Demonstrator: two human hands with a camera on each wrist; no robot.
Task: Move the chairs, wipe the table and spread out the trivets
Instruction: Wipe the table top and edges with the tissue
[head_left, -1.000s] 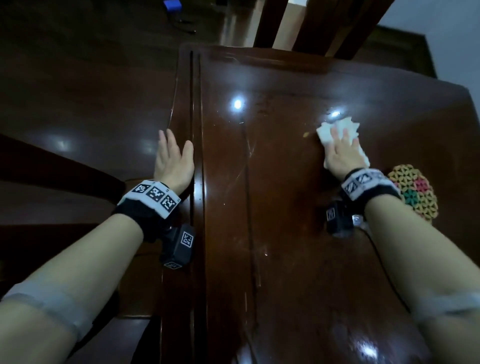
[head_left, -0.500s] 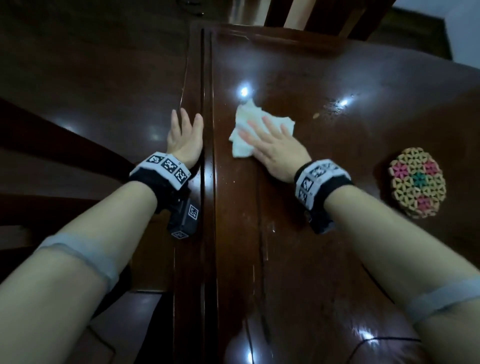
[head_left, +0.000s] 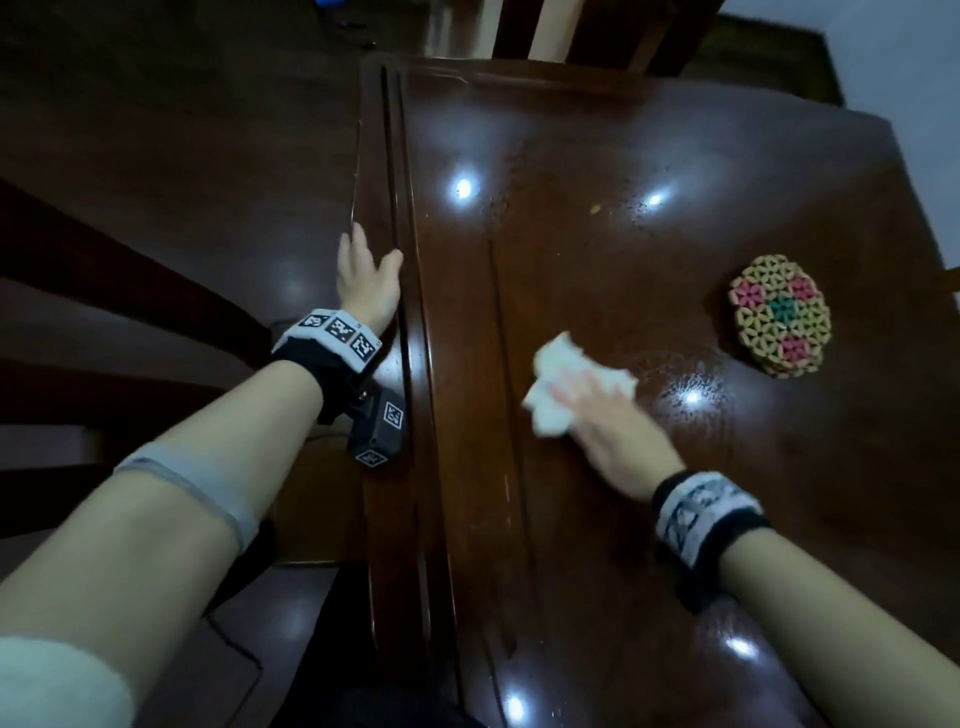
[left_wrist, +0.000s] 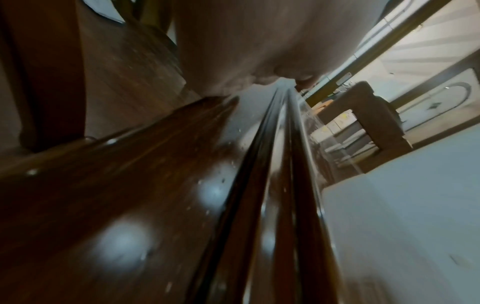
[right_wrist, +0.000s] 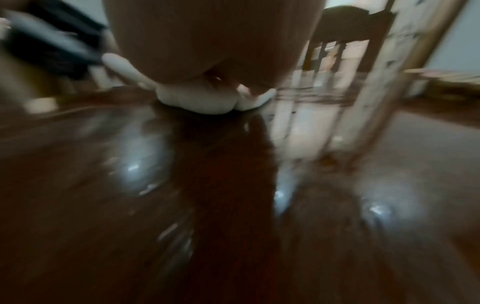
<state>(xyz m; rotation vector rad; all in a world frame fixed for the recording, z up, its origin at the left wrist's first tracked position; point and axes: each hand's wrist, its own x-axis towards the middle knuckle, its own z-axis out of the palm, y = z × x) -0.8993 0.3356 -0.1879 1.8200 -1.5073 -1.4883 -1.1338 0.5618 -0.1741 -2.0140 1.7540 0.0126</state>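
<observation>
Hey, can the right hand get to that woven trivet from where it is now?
Probably yes: the right hand, pressing the white cloth, has only bare table between it and the trivet.

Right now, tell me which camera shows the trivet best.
The head view: the woven trivet lies whole and sharp on the table, beyond the right hand and apart from it. The left wrist view misses it; the right wrist view is too blurred.

Both wrists wear black bands with white coded-marker strips (grey bands ring the forearms).
</observation>
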